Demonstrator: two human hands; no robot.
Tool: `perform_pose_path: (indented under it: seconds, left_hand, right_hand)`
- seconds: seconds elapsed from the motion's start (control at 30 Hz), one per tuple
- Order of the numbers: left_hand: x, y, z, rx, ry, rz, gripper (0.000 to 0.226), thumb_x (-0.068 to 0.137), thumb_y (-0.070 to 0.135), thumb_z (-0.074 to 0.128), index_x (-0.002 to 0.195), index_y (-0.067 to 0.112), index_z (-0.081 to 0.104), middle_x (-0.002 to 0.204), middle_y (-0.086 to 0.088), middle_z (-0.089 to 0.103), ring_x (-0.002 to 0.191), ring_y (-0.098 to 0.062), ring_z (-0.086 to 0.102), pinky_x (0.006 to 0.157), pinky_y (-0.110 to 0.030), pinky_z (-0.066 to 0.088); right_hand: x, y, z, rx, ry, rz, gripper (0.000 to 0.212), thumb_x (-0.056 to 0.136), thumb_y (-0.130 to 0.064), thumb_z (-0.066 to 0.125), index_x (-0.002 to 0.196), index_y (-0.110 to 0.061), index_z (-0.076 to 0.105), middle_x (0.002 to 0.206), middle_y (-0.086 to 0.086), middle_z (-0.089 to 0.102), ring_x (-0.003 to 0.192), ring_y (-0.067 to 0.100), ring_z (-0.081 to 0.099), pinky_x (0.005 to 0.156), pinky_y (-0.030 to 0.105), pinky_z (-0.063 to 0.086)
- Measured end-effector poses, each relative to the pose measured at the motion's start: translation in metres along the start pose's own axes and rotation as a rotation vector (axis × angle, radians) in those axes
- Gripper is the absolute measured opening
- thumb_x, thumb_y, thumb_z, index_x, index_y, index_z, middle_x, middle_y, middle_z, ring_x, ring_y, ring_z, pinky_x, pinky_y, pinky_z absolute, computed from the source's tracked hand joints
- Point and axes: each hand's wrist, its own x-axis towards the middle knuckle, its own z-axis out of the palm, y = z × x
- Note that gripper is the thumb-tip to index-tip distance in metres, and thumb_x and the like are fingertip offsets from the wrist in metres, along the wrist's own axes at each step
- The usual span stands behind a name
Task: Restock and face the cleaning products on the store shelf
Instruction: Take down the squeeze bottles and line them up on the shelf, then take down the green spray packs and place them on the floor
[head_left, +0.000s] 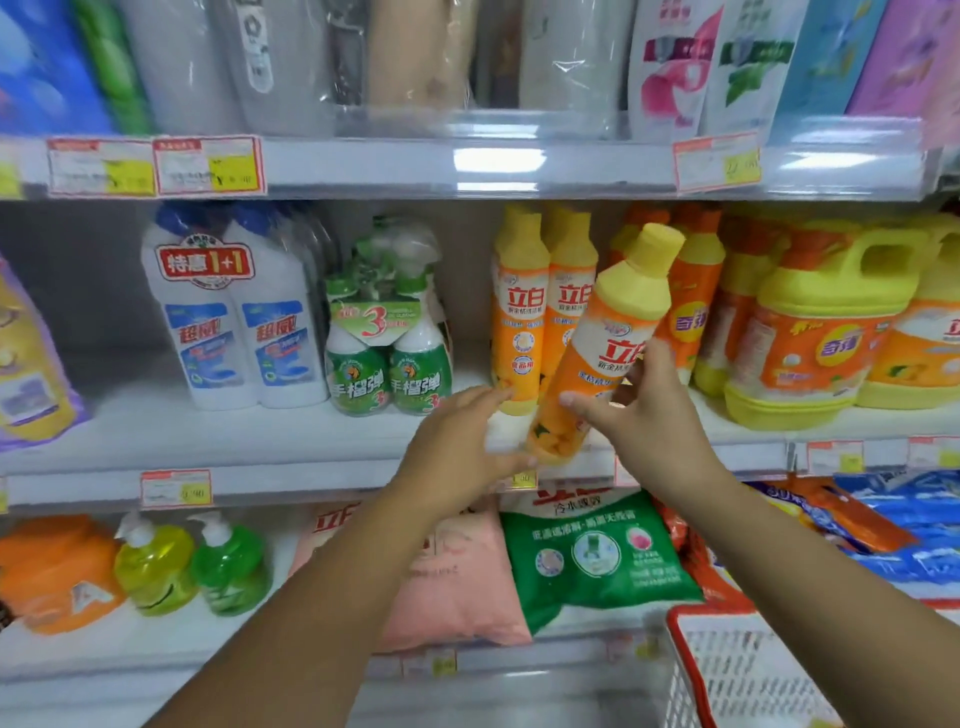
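the step in hand was placing stock: one tall orange plastic dish-soap bottle (608, 332) with a yellow cap was in the air at the front edge of the white middle shelf (260, 436), not yet set down. it leaned with its cap up and to the right and its base low, over the shelf lip. the right hand (649, 415) had its grip closed round the bottle's lower body, thumb on the label side. the left hand (457, 441) lay beside the base with its fingers fairly straight, so its grip was wide and held nothing; a fingertip looked to be at the base, though whether it touched i could not tell.

just behind the bottle stood a row of matching orange bottles (519, 312), upright, labels forward. to their right were big yellow handled jugs (821, 332); to their left, a banded pack of green-and-white spray bottles (384, 358). a red-rimmed white mesh basket (727, 670) showed at the lower right (what it held was out of view).

by my reading, the next move called for bringing the bottle upright, lowering its base onto the bare strip of shelf in front of its own kind, then turning the label square to the aisle. the left hand seemed placed to guide the base. a tilted set-down could knock the row behind, so the bottle should be straightened before release.
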Motion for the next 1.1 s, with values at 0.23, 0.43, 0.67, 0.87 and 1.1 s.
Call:
perform_pose_path:
  seconds: [0.23,0.43,0.67,0.87,1.1]
  left_hand:
    - [0.011,-0.058,0.021,0.262,0.019,-0.025,0.058,0.086,0.058,0.064,0.137,0.032,0.055,0.142,0.013,0.052,0.133,-0.013,0.04,0.109,-0.033,0.031]
    - [0.011,-0.064,0.025,0.268,0.076,0.037,0.05,0.086,0.058,0.062,0.13,0.035,0.061,0.136,0.02,0.056,0.127,-0.007,0.044,0.103,-0.03,0.029]
    - [0.01,-0.066,0.026,0.262,0.094,0.041,0.05,0.087,0.06,0.06,0.133,0.038,0.057,0.138,0.023,0.052,0.129,-0.003,0.041,0.102,-0.024,0.024]
    - [0.01,-0.064,0.02,0.196,0.065,0.02,0.048,0.087,0.056,0.064,0.13,0.035,0.061,0.136,0.02,0.054,0.126,-0.003,0.043,0.102,-0.022,0.027]
    - [0.009,-0.093,-0.036,-0.092,0.66,-0.244,0.032,0.078,0.036,0.079,0.097,0.022,0.057,0.099,0.006,0.049,0.09,-0.016,0.054,0.076,-0.032,0.048]
  right_hand:
    - [0.047,0.025,0.015,-0.085,0.026,-0.056,0.067,0.079,-0.017,0.081,0.135,-0.021,0.044,0.12,-0.01,0.063,0.106,0.005,0.062,0.091,0.023,0.053]
    - [0.064,0.039,0.024,-0.177,0.003,0.025,0.068,0.081,-0.033,0.078,0.138,-0.027,0.042,0.128,-0.006,0.062,0.11,0.017,0.063,0.092,0.043,0.056]
    - [0.064,0.051,0.036,-0.312,0.116,0.039,0.071,0.078,-0.044,0.078,0.14,-0.025,0.047,0.127,0.0,0.055,0.109,0.018,0.058,0.089,0.033,0.049]
    - [0.057,0.054,0.045,-0.235,0.169,0.031,0.074,0.077,-0.042,0.079,0.14,-0.024,0.045,0.13,0.001,0.057,0.113,0.016,0.057,0.095,0.04,0.052]
    - [0.022,0.013,0.063,-0.228,0.257,-0.44,0.043,0.092,-0.033,0.064,0.131,-0.024,0.048,0.107,-0.006,0.05,0.093,0.014,0.054,0.08,0.027,0.047]
